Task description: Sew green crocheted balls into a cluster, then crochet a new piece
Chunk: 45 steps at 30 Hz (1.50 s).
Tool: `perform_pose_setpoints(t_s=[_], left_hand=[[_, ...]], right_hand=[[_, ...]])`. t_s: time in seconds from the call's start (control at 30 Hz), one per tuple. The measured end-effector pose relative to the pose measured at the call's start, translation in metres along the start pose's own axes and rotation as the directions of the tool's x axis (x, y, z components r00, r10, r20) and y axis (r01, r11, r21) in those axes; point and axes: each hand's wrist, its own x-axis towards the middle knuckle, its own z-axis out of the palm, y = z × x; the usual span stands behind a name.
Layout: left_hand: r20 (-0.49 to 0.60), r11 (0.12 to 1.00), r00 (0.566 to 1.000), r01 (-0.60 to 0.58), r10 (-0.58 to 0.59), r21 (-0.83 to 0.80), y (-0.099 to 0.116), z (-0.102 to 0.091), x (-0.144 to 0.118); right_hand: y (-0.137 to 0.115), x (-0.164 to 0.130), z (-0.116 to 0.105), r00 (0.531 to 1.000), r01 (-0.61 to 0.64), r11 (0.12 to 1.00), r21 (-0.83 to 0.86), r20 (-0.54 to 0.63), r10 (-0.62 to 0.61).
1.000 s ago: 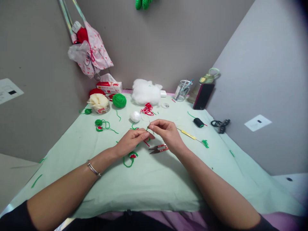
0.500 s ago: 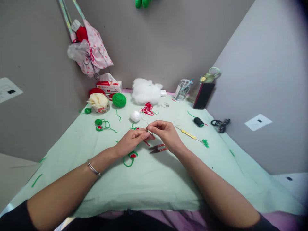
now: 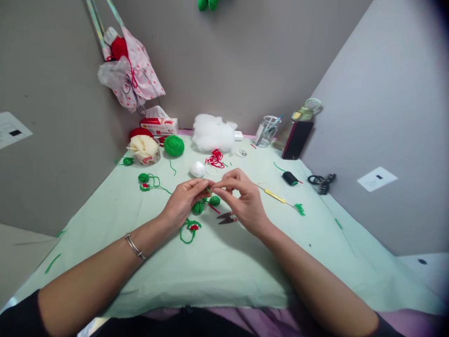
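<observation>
My left hand [image 3: 184, 200] is closed in a pinch on a strand of green yarn [image 3: 209, 190] above the middle of the table. Fingertips of my right hand [image 3: 245, 200] press together right beside it; whatever they pinch is too small to tell. Just below my hands lie two small green crocheted balls, the left ball [image 3: 198, 208] and the right ball [image 3: 215, 201], with a bit of red yarn [image 3: 214, 208] between them and the snips. Thread snips [image 3: 226, 218] rest partly under my right hand. A green and red crocheted piece [image 3: 194, 227] with a yarn loop sits nearer me.
Behind are a white yarn ball [image 3: 198, 169], tangled red yarn [image 3: 215, 159], white stuffing [image 3: 213, 134] and a green yarn ball [image 3: 174, 146]. To the right lie a yellow-handled crochet hook [image 3: 275, 195] and a black thread spool [image 3: 290, 178]. A phone [image 3: 297, 140] leans at the back right.
My left hand has turned and shifted slightly left, uncovering the two green balls. Green yarn now shows at its fingertips. The thin needle-like thing seen between my hands earlier is no longer clearly visible.
</observation>
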Motion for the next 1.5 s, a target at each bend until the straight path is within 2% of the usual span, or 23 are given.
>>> perform_pose_setpoints(t_s=[0.07, 0.13, 0.2, 0.27, 0.37, 0.47, 0.57, 0.67, 0.73, 0.83, 1.03, 1.3, 1.5], left_hand=[[-0.01, 0.991, 0.999, -0.051, 0.053, 0.127, -0.001, 0.0, -0.002], [0.024, 0.95, 0.992, -0.126, 0.125, 0.286, -0.002, 0.001, -0.005], [0.072, 0.889, 0.977, -0.215, 0.203, 0.405, -0.003, 0.002, -0.008], [0.103, 0.835, 0.956, -0.292, 0.276, 0.467, -0.004, 0.003, -0.01], [0.132, 0.767, 0.929, -0.361, 0.346, 0.53, -0.005, 0.0, -0.011], [0.153, 0.725, 0.918, -0.384, 0.365, 0.572, -0.007, -0.005, -0.01], [0.15, 0.706, 0.919, -0.379, 0.365, 0.598, -0.008, -0.007, -0.009], [0.211, 0.66, 0.901, -0.423, 0.379, 0.621, -0.01, -0.006, -0.009], [0.262, 0.629, 0.885, -0.46, 0.386, 0.627, -0.011, -0.004, -0.009], [0.277, 0.613, 0.872, -0.482, 0.403, 0.626, -0.013, -0.004, -0.009], [0.264, 0.584, 0.866, -0.485, 0.424, 0.651, -0.014, -0.01, -0.007], [0.291, 0.545, 0.838, -0.526, 0.461, 0.652, -0.015, -0.011, -0.005], [0.314, 0.503, 0.809, -0.563, 0.497, 0.655, -0.018, -0.013, -0.004]], right_hand=[[-0.001, 0.004, -0.004, 0.984, -0.152, 0.977, 0.147, -0.071, 0.164], [-0.001, 0.007, -0.006, 0.95, -0.273, 0.91, 0.311, -0.064, 0.306], [0.001, 0.007, -0.005, 0.922, -0.348, 0.842, 0.413, -0.01, 0.386], [0.004, 0.006, -0.001, 0.911, -0.385, 0.816, 0.432, 0.034, 0.412], [0.006, 0.004, 0.003, 0.928, -0.357, 0.873, 0.331, 0.022, 0.372], [0.007, 0.003, 0.002, 0.946, -0.315, 0.93, 0.191, -0.01, 0.323], [0.006, 0.005, -0.002, 0.943, -0.322, 0.915, 0.243, -0.005, 0.334], [0.004, 0.006, -0.004, 0.945, -0.301, 0.898, 0.319, -0.023, 0.325], [0.004, 0.005, -0.002, 0.951, -0.288, 0.912, 0.292, -0.028, 0.309], [0.004, 0.003, 0.001, 0.961, -0.262, 0.944, 0.2, -0.036, 0.274], [0.001, 0.002, 0.0, 0.93, -0.333, 0.942, 0.042, 0.18, 0.321], [0.001, 0.0, 0.0, 0.939, -0.307, 0.951, -0.031, 0.155, 0.308], [0.001, 0.0, 0.0, 0.944, -0.295, 0.955, -0.016, 0.151, 0.294]])
